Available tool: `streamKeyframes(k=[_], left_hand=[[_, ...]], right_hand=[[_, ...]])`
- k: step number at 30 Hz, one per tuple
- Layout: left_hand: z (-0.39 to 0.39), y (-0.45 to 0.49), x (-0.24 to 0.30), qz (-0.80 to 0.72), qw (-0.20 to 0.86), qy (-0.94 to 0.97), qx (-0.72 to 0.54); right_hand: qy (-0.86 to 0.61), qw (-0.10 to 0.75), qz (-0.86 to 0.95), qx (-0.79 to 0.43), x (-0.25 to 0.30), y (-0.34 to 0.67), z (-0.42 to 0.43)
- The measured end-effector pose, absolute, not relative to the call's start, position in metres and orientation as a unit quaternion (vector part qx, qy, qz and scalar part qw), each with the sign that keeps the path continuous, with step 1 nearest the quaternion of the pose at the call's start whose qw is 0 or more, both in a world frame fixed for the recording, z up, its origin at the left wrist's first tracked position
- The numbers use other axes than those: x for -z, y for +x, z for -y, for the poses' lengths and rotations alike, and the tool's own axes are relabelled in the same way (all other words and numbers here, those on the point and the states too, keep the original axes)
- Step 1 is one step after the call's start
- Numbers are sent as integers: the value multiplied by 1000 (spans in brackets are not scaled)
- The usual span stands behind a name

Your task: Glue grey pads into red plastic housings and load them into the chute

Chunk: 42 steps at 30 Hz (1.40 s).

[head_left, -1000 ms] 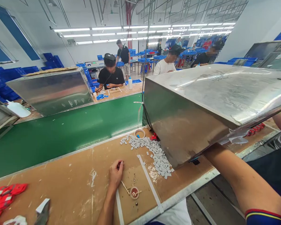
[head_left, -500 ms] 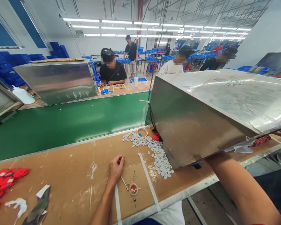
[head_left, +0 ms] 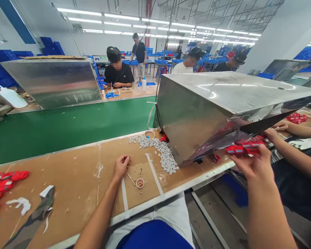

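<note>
My left hand (head_left: 121,166) rests on the brown worktop (head_left: 75,180), fingers curled and pinched on something small I cannot make out. Close to it lie a thin stick (head_left: 131,179) and a small round cup (head_left: 140,182). My right hand (head_left: 251,162) is raised beside the steel hood (head_left: 217,103) and grips a bunch of red parts (head_left: 245,148). A heap of small grey pieces (head_left: 163,157) lies between my hands, by the hood's lower corner. Beside it stands a tape roll (head_left: 149,134).
A green conveyor belt (head_left: 67,128) runs behind the worktop, with a second steel hood (head_left: 52,81) beyond it. Red parts (head_left: 5,181) lie at far left. A co-worker's hands (head_left: 277,129) work at my right. Other people sit across the belt.
My right hand has come out from under the steel hood, carrying red parts. The view has tilted down and to the right. My left hand stays on the worktop.
</note>
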State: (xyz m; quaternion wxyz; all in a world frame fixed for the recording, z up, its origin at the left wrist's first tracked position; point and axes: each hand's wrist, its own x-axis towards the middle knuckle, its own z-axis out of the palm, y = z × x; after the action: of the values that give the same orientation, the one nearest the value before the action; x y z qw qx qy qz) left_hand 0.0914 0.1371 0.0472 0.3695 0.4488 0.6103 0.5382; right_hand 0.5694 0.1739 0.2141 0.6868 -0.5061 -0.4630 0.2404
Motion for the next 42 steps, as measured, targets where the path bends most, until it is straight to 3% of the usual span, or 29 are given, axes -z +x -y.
streamKeyframes(k=[3,7,12,15,20,24,29,33,38,42], left_hand=[[-135,87,-47,-587,394,437,-556],[-133,81,-43,-563,410,421,-582],[-123,64,-44,-556,358,396,-637],[-117,45,-49,-565,301,380,-668],[-112,17,-50,-603,238,370,-666],[-113,-1,-43,-651,193,358,-641],[-110,-12,-43,-693,174,368,-596],[-107,-2,-49,-681,197,435,-556],[-106,9,-49,-650,191,548,-491],[-106,10,-47,-661,170,575,-451]], right_hand=[[-497,696,337,-393,-194,567,-99],[-527,610,336,-487,-173,536,-29],[-442,462,495,-588,-172,462,-55],[-377,410,612,-562,-176,392,-114],[-261,251,808,-464,-149,265,-198],[-231,107,922,-293,-110,193,-219],[-214,12,949,-229,-89,153,-217],[-181,32,954,-237,-87,165,-223],[-237,235,892,-304,-65,232,-229],[-330,302,819,-358,-47,269,-224]])
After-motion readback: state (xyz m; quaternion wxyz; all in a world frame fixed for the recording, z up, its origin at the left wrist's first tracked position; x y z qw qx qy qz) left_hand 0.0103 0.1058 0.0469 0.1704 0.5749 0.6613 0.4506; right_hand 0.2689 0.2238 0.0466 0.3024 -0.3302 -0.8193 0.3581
